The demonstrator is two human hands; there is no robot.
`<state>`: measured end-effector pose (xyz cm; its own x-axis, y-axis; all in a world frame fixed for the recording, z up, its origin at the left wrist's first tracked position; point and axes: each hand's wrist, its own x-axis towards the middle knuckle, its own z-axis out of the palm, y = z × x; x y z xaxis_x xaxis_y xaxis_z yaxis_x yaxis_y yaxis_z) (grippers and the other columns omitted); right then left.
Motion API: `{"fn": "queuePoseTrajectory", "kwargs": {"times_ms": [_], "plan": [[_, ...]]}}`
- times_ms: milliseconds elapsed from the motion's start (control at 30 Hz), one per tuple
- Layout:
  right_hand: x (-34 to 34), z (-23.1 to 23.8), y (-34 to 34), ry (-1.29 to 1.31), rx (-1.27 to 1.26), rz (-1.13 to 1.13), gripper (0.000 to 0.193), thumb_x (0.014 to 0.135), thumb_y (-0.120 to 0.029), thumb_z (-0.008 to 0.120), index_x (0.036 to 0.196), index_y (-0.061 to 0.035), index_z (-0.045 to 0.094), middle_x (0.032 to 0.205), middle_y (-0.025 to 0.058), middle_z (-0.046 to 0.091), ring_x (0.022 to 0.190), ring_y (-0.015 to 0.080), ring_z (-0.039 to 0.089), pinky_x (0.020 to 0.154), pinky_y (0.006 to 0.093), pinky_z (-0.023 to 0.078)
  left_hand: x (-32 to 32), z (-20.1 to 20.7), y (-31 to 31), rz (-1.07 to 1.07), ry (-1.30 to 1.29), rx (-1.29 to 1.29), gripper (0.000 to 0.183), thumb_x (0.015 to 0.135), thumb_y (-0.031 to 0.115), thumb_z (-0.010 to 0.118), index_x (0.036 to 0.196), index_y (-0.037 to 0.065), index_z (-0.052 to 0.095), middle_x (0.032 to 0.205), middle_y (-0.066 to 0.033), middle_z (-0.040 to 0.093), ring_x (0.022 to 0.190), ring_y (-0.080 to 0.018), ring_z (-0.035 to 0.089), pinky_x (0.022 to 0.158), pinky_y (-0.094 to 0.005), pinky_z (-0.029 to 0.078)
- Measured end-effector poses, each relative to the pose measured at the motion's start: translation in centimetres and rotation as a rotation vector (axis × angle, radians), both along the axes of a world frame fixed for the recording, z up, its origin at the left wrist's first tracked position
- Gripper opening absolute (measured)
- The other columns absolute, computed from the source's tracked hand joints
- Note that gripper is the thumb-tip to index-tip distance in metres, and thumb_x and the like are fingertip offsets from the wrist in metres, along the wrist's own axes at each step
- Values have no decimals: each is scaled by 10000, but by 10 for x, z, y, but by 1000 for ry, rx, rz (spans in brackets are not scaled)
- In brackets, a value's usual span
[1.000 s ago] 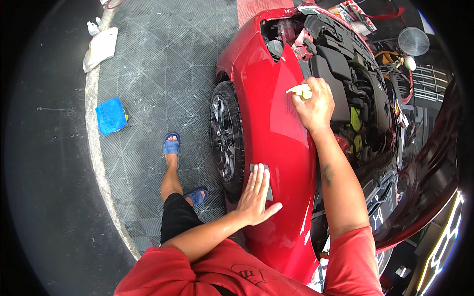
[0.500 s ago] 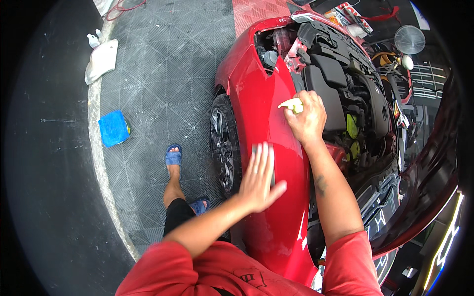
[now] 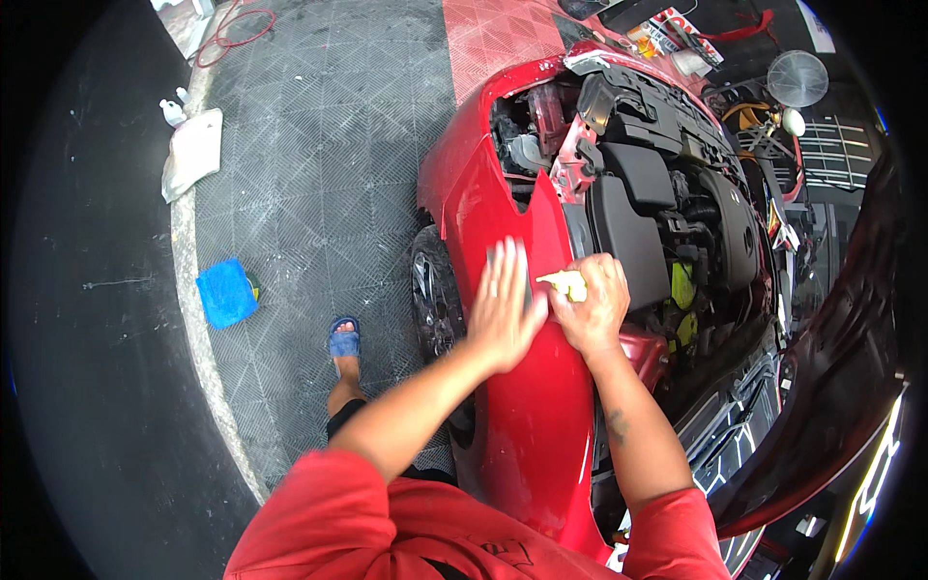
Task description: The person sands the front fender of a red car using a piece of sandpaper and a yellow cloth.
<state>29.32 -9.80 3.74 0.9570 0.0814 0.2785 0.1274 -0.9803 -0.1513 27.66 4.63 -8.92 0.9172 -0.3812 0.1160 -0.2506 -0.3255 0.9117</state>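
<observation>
A glossy red car fender (image 3: 532, 425) runs lengthwise in front of me. My left hand (image 3: 505, 314) lies on it with the fingers stretched out flat and the thumb apart. Beneath those fingers a thin dark grey piece (image 3: 529, 282) shows at the edge, mostly covered, so its kind is unclear. Just to the right, at the fender's inner edge, my right hand (image 3: 594, 302) is closed round a crumpled pale yellow cloth (image 3: 568, 284). One corner of the cloth sticks out leftward, close to my left thumb.
The engine bay (image 3: 667, 213) lies open on the right, under the raised hood (image 3: 822, 377). A wheel (image 3: 435, 295) is left of the fender. On the tiled floor (image 3: 329, 145) sits a blue cloth (image 3: 227, 293) over a container. A white bag (image 3: 193, 155) and a red hose (image 3: 232, 39) are farther off.
My right hand has come nearer along the fender with the cloth. My left hand has slid slightly farther forward, so the two hands are now side by side. The view has shifted a little.
</observation>
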Motion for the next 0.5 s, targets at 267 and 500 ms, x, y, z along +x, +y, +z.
{"fn": "queuePoseTrajectory", "kwargs": {"times_ms": [267,500], "plan": [[6,-2,0,32,15,20,273,703,-145,866,891,-113,670,959,91,655,917,342,632,819,471,501,41,-4,-7,81,32,18,904,1156,526,386,1705,-140,119,1785,-380,113,1687,-503,75,1376,-571,93],[9,4,4,50,34,21,327,679,-128,889,912,-123,659,972,72,674,915,325,640,829,458,505,164,-45,-6,128,293,-58,832,1190,515,283,1724,-95,97,1806,-347,64,1701,-454,48,1389,-522,56]]}}
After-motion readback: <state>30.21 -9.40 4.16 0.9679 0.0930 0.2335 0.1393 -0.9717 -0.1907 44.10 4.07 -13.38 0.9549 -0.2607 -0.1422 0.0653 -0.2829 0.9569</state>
